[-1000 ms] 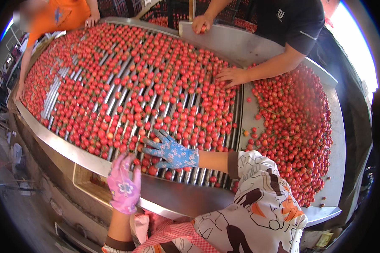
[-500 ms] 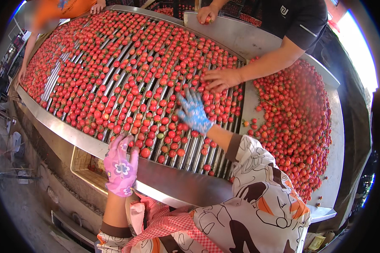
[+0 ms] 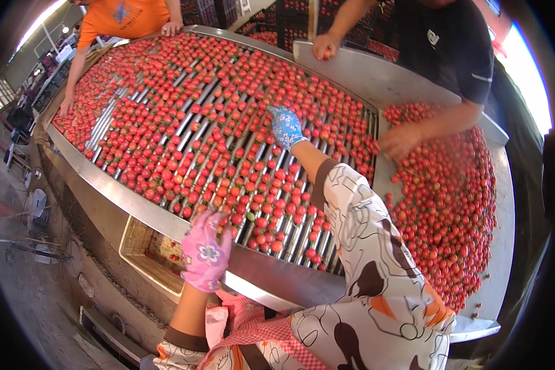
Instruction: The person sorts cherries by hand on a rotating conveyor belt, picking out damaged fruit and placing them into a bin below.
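Observation:
Small red tomatoes [image 3: 148,176] cover much of a metal roller conveyor [image 3: 126,198] in front of me. Over the middle of the rollers is my right hand [image 3: 287,128] in a blue patterned glove. Its fingers are curled together down among the tomatoes, and whatever they hold is hidden. My left hand [image 3: 206,251], in a pink flowered glove, rests at the conveyor's near edge. Its thumb stands apart from the fingers, whose tips reach the nearest tomatoes, and I see nothing held. A greenish tomato [image 3: 250,216] lies just right of it.
At right, tomatoes [image 3: 447,228] are heaped on a metal tray [image 3: 501,203]; a co-worker's hand [image 3: 402,140] is at the heap, their other hand [image 3: 327,46] at the far rim. Another person in orange [image 3: 126,17] stands far left. A crate [image 3: 132,246] sits below the near edge.
My right hand's spread fingers have drawn together, and it has reached farther over the rollers. The co-worker's hand has moved right, off the rollers to the heap. The view has shifted slightly.

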A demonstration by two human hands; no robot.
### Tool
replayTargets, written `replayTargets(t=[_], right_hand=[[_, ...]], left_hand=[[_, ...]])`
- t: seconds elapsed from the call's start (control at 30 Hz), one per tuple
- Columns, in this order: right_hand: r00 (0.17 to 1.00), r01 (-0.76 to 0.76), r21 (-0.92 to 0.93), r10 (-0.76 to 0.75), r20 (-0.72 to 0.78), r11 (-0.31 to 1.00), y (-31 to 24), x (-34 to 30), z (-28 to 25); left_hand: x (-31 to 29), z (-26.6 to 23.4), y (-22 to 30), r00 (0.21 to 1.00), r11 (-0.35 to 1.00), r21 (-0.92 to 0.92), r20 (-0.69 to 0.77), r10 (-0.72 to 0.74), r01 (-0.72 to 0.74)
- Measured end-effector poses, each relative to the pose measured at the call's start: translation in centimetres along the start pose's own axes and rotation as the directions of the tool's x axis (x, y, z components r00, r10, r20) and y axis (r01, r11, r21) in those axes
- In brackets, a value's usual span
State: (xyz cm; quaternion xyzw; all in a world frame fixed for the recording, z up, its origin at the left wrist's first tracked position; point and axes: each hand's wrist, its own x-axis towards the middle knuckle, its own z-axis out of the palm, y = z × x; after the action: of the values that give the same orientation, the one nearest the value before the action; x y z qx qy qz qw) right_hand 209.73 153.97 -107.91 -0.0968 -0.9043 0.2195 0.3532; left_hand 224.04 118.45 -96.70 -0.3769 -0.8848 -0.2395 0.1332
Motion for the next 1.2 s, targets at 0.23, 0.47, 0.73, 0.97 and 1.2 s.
replayTargets(t=[0.23,0.47,0.73,0.97,1.2], right_hand=[[0.931,0.208,-0.216,-0.125,0.344,0.954,1.6,4.7,0.6],[0.904,0.084,0.025,-0.087,0.419,0.996,-3.9,6.5,1.2],[0.977,-0.058,-0.025,0.062,0.202,0.998,-3.7,5.8,2.2],[0.85,-0.526,0.794,0.17,0.498,0.304,-11.8,-2.1,-5.3],[0.692,0.072,0.609,-0.48,0.54,0.79,-20.1,-12.2,-15.1]], left_hand=[[-0.7,0.6,0.2,0.999,0.999,-0.044,-0.043,-0.017,0.015],[-1.2,0.3,1.2,0.998,0.997,-0.059,-0.013,-0.058,0.057],[-1.3,0.9,2.4,0.999,0.989,-0.14,-0.011,-0.042,0.04],[0.1,1.3,1.1,0.919,0.751,-0.546,0.097,-0.383,0.371],[-0.4,2.9,1.1,0.742,-0.701,-0.649,0.619,-0.258,0.297]])
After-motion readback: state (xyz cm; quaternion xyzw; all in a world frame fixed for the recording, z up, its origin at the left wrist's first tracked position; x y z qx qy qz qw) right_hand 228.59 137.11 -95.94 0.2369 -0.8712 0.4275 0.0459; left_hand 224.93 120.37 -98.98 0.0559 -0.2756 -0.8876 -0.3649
